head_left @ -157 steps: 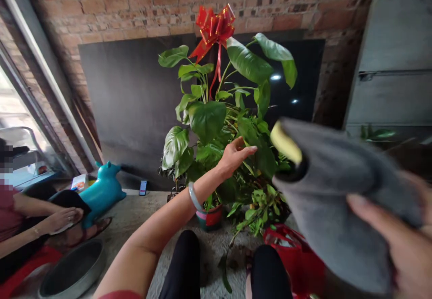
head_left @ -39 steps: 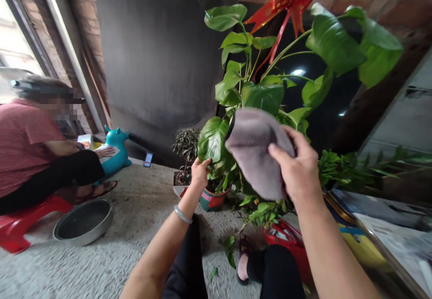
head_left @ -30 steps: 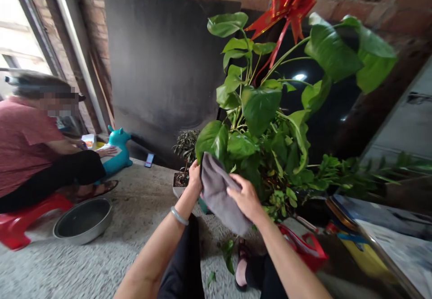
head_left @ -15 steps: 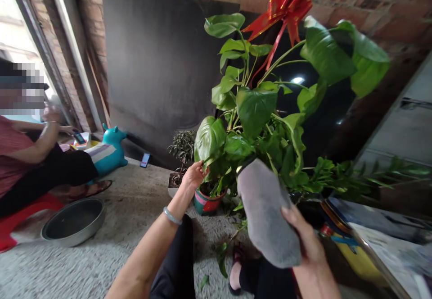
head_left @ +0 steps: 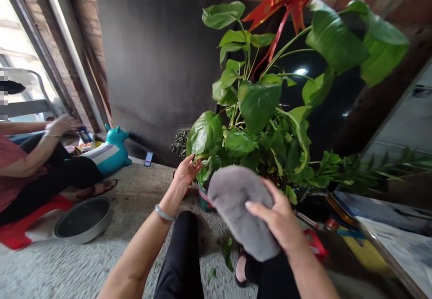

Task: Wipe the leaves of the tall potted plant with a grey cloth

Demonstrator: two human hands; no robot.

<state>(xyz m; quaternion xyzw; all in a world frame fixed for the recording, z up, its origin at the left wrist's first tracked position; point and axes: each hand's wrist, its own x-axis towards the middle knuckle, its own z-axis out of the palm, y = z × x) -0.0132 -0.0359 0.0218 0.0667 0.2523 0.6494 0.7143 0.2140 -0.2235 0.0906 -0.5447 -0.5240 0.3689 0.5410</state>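
A large potted plant (head_left: 259,103) with broad green leaves stands in front of me, tied with a red ribbon bow (head_left: 286,2). My left hand (head_left: 186,173), a pale bangle on its wrist, pinches the lower edge of a wide leaf (head_left: 204,132) on the plant's left side. In my right hand (head_left: 281,215) is a grey plush pad (head_left: 238,204), flat and rounded, gripped with the thumb on top. It hangs below that leaf, above my knees, and covers most of the green and pink pot (head_left: 203,197).
On the left a person (head_left: 20,155) sits on a red stool (head_left: 20,231) beside a grey basin (head_left: 83,222). A blue toy animal (head_left: 116,148) and a phone (head_left: 148,158) lie behind. Fallen leaves (head_left: 212,274) dot the concrete floor; clutter (head_left: 364,249) fills the right side.
The grey plush pad has swung down and left, turning its broad face up. My left hand has shifted slightly left with the leaf's edge. The view has moved a little.
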